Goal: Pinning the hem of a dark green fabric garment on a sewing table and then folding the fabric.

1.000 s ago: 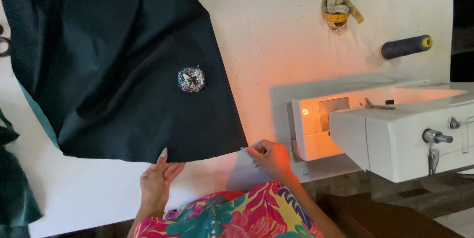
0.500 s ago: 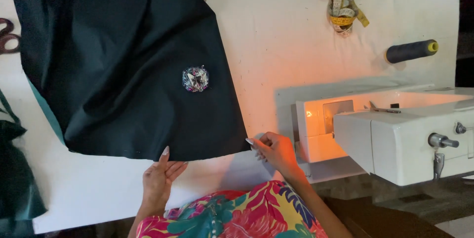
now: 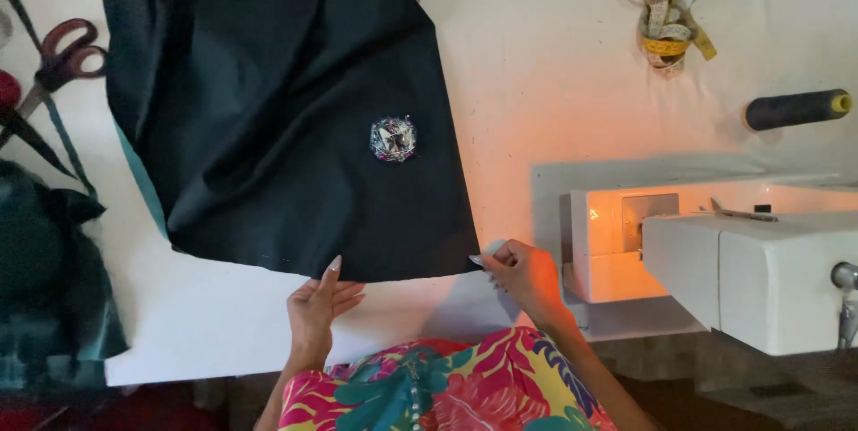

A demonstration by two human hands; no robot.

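Note:
A large dark green cloth (image 3: 286,118) lies spread on the white table (image 3: 536,56), with a small round sparkly ornament (image 3: 393,139) resting on it. My left hand (image 3: 317,306) lies flat at the cloth's near edge, fingertips touching the hem. My right hand (image 3: 523,275) pinches the cloth's near right corner between thumb and fingers, just left of the sewing machine.
A white sewing machine (image 3: 715,252) with its lamp lit stands at the right. A dark thread spool (image 3: 795,109) and a coiled yellow tape measure (image 3: 666,11) lie behind it. Red-handled scissors (image 3: 58,60) and more dark cloth (image 3: 49,279) sit at the left.
The view has shifted a little, so the cloth and hands sit further right in frame. Both hands keep their places at the cloth's near edge.

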